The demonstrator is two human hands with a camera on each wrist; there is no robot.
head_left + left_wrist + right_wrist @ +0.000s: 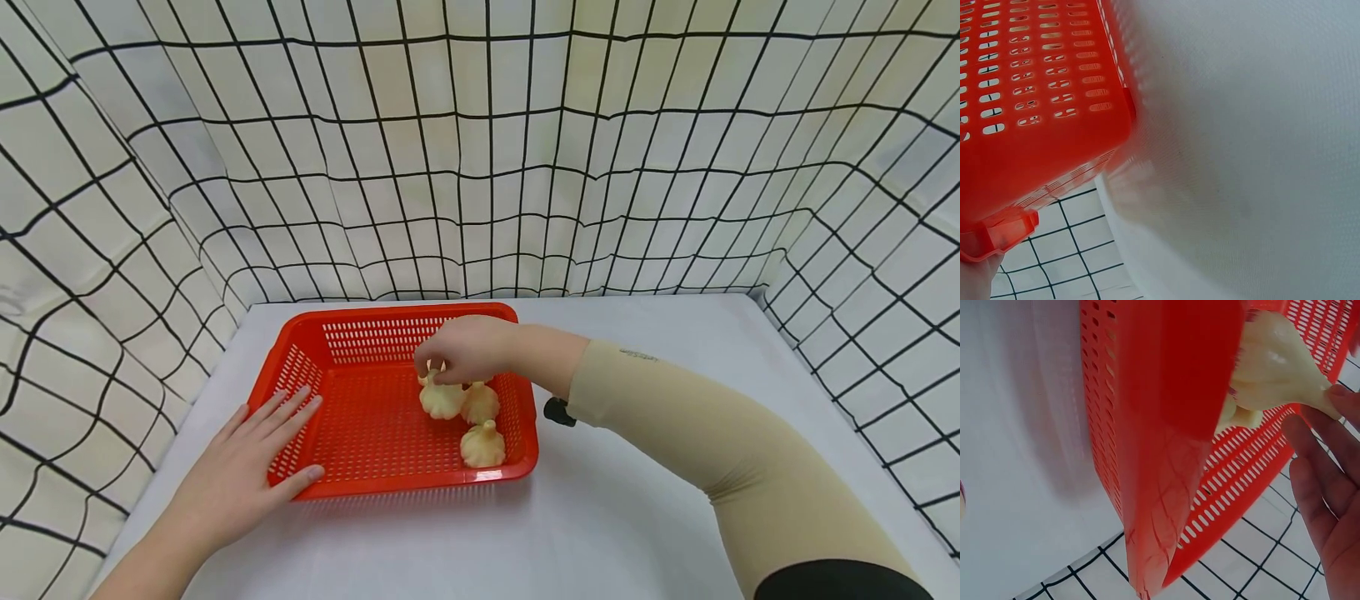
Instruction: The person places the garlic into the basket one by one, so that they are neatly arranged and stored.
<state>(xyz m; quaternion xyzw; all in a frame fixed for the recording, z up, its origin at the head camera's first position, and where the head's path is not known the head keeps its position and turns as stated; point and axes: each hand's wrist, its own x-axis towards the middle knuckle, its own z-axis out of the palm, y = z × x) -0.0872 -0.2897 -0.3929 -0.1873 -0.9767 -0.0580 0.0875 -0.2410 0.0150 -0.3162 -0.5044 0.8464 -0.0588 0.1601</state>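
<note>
My right hand (468, 348) reaches over the right half of a red plastic basket (360, 475). Its thumb and fingertips pinch the stem of a pale garlic bulb (441, 400). The right wrist view shows that garlic bulb (1275, 365) up close, tapering to the fingertips. Beside it in the basket sits another garlic bulb (481, 404), and a third garlic bulb (483, 447) lies nearer the front right corner. My left hand (243, 467) lies with spread fingers on the basket's left rim. Only a bit of that hand shows in the left wrist view.
The basket stands on a white-covered table (630, 492). White walls with black netting (487, 167) rise at the back and both sides. A small black device (558, 412) is under my right wrist. Part of a pale rounded thing (962, 499) shows at the right wrist view's left edge.
</note>
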